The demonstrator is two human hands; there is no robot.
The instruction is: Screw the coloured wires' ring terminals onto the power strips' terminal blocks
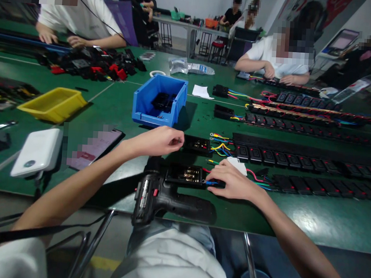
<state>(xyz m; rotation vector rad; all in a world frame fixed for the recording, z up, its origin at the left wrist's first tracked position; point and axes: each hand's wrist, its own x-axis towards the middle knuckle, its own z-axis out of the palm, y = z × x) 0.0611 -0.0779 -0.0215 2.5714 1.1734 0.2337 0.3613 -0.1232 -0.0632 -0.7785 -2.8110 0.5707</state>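
Note:
My left hand (160,141) is curled closed just left of a black terminal box (199,143); what its fingers hold, if anything, is too small to tell. With its fingers pressed together, my right hand (230,180) is on the coloured wires (212,182) at the right end of a nearer open black box (185,174) with metal contacts. A white part (238,165) lies just behind that hand. Below the nearer box, a black power drill (175,201) rests on its side at the table's front edge.
A blue bin (153,119) with black parts stands ahead, with a yellow tray (54,103), phone (97,148) and white device (37,151) to the left. Rows of black socket strips (297,159) fill the right. Two people sit across the green table (112,105).

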